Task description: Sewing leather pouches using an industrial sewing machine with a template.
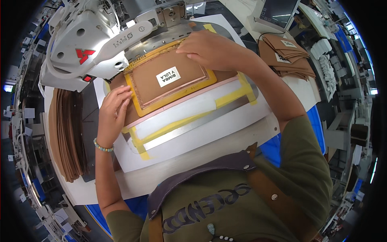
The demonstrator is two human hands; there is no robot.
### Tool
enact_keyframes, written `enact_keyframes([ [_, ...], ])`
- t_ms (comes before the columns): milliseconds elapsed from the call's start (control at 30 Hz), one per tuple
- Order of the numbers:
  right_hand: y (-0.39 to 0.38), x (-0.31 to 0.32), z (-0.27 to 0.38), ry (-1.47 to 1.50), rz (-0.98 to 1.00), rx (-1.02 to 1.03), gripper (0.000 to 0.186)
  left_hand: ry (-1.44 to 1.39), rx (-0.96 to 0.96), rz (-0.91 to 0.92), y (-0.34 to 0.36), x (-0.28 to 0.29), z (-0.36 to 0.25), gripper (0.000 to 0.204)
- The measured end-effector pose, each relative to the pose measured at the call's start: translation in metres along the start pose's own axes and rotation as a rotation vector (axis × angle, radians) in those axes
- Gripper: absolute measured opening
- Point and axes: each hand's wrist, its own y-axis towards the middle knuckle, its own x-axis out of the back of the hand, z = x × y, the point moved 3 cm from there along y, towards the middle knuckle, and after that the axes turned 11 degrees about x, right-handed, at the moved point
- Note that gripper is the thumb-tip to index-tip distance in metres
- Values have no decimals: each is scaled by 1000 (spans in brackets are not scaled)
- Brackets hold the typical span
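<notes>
A yellow rectangular frame [177, 101] lies tilted on the flat metal clamp plate of a sewing machine. Inside it is a brown leather-like panel [161, 88] with a white printed label [168, 76] near its middle. My left hand [115, 111] rests at the frame's left edge, fingers stretched out with the tips touching it and the thumb apart. Over the frame's far right corner is my right hand [207, 48]. Its fingers are bent and close together above the panel's far edge; what they may pinch is hidden beneath them.
The white sewing machine head [86, 44] stands close at the far left. A tall stack of brown panels [66, 133] is at the left; labelled brown pieces [284, 56] lie at the right, below a control screen [278, 12]. Yellow tape [177, 123] edges the plate's near side.
</notes>
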Motion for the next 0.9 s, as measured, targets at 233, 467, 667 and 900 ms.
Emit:
enact_keyframes([
  [233, -31, -44, -9, -277, -101, 97, 40, 156, -84, 89, 16, -28, -12, 39],
  [467, -22, -54, 1, -340, -8, -15, 51, 337, -125, 124, 18, -42, -11, 51],
  [667, -18, -51, 5, -355, 33, -49, 50, 345, -113, 127, 19, -41, -13, 52],
  [900, -1, -49, 13, -427, 143, -41, 46, 348, -131, 90, 17, -38, -6, 51],
])
